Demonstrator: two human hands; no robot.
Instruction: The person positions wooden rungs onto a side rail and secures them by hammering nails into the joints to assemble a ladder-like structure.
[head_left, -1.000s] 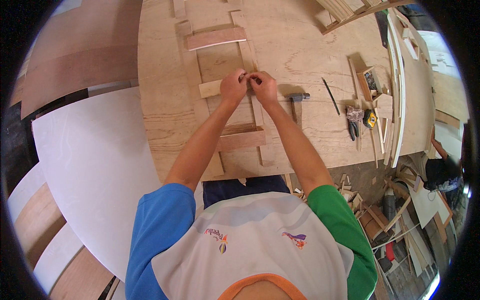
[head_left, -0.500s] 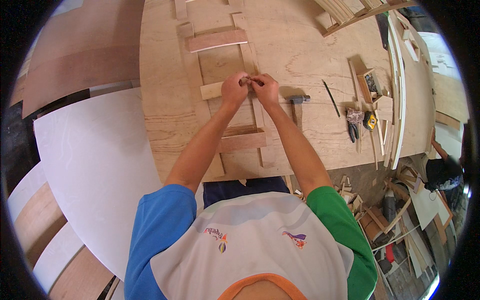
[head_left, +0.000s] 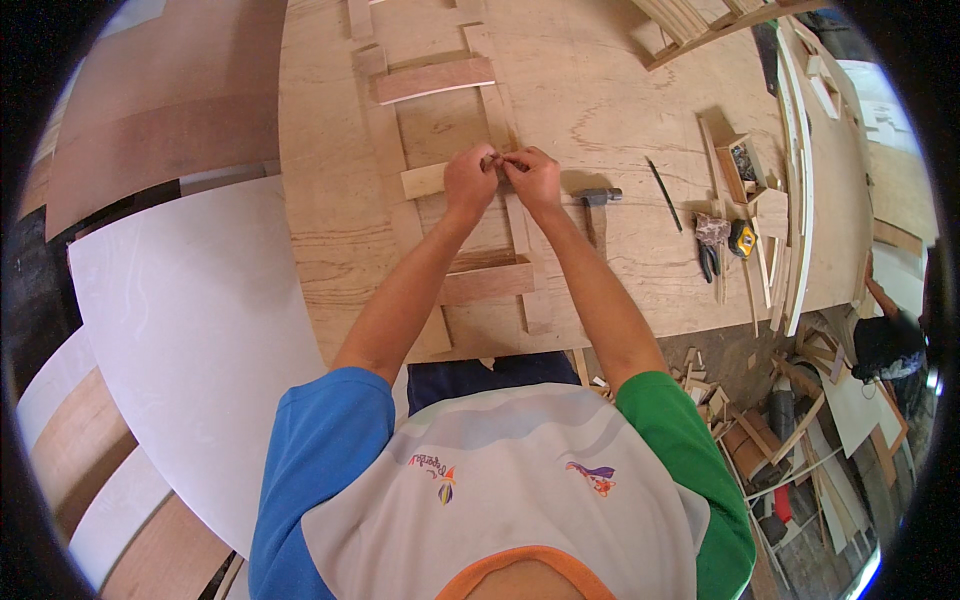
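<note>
My left hand [head_left: 469, 182] and my right hand [head_left: 534, 178] meet fingertip to fingertip above a flat wooden ladder-like frame [head_left: 405, 225]. Both are closed in a pinch; whatever lies between the fingertips is too small to name. The left hand covers the right part of a pale crosspiece [head_left: 423, 181]. Nearer to me another crosspiece [head_left: 487, 284] spans the two long strips, and a reddish crosspiece [head_left: 437, 80] lies farther off. To the right of my right hand rests a hammer [head_left: 597, 212], its handle toward me and partly behind my forearm.
On the plywood table [head_left: 640, 280] at right lie a dark pencil [head_left: 664, 195], black-handled pliers [head_left: 708, 262], a yellow tape measure [head_left: 741, 240] and a wooden box [head_left: 738, 165] of small dark pieces. Long strips [head_left: 793, 200] line the right edge. Offcuts [head_left: 800, 450] clutter the floor.
My hands stay pinched together in nearly the same spot. The whole view has shifted very slightly; nothing else visibly moved.
</note>
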